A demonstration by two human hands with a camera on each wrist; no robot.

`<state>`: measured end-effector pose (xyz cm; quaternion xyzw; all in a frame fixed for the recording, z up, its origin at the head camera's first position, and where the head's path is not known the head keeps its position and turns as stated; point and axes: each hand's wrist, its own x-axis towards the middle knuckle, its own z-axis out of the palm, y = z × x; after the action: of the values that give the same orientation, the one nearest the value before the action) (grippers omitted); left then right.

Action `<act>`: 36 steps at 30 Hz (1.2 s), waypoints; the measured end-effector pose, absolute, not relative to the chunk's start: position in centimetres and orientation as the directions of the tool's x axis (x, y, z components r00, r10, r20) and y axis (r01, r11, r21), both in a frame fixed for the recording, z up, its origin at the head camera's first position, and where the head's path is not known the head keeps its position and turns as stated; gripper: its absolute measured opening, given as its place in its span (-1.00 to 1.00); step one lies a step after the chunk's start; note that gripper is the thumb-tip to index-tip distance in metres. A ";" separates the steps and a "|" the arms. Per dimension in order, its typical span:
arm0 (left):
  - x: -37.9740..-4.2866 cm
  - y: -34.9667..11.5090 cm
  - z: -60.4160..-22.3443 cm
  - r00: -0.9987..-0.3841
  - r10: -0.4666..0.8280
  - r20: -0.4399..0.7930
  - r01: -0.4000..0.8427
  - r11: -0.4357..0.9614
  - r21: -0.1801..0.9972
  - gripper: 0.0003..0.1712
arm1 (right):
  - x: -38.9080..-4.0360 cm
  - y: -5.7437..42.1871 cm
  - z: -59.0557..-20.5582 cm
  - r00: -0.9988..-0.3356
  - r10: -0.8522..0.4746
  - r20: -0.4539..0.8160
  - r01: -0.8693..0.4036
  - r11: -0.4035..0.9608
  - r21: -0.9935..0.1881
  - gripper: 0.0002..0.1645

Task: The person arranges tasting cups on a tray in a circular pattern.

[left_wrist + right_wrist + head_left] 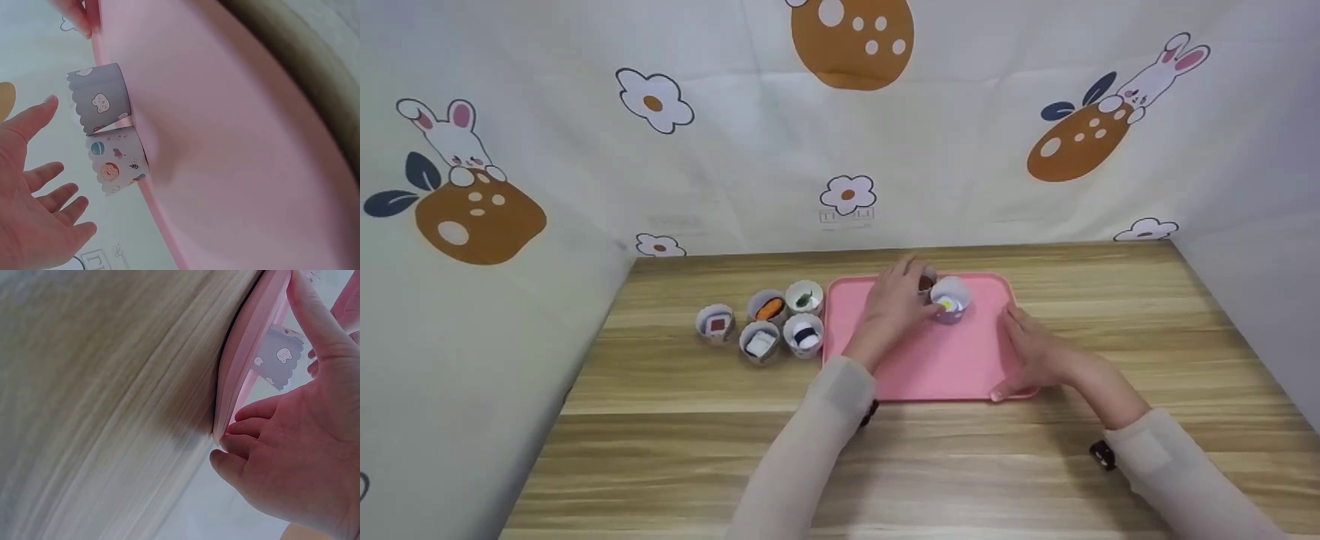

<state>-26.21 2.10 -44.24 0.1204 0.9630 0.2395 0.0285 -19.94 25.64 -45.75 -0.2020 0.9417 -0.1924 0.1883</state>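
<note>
On the pink tray (930, 367) stand two scalloped paper cups side by side. The nearer grey cup (950, 313), printed with bears, holds a white piece with a yellow spot; the other cup (119, 158), printed with doughnuts, has something dark red inside. My left hand (894, 296) is just left of them. In the left wrist view its fingers are spread, with a gap between them and both cups. My right hand (1035, 352) rests at the tray's right side, fingers along the right rim and thumb (999, 394) at the front rim.
Left of the tray several paper cups with small toy-sushi-like pieces are grouped on the wooden table (675, 457), among them one with an orange piece (769, 308) and one with a black-banded white piece (805, 336). A patterned cloth (750, 150) hangs behind the table.
</note>
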 end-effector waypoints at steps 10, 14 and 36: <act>-25.9 0.8 -43.9 -0.973 0.229 0.017 0.205 0.829 0.520 -0.05 | -19.9 25.5 -45.9 -0.852 -0.444 -0.279 -0.298 0.848 -0.438 0.67; -25.7 0.3 -43.7 -0.972 0.233 0.028 0.213 0.823 0.527 -0.05 | -19.9 25.6 -46.0 -0.855 -0.447 -0.264 -0.299 0.840 -0.453 0.67; -25.3 -2.1 -42.4 -0.980 0.197 0.039 0.183 0.797 0.576 -0.06 | -20.0 25.6 -45.9 -0.853 -0.440 -0.281 -0.286 0.844 -0.455 0.66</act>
<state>-25.26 -2.06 -42.35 0.1004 0.9477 0.3027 0.0113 -19.96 25.61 -45.93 -0.1928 0.9409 -0.2026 0.1907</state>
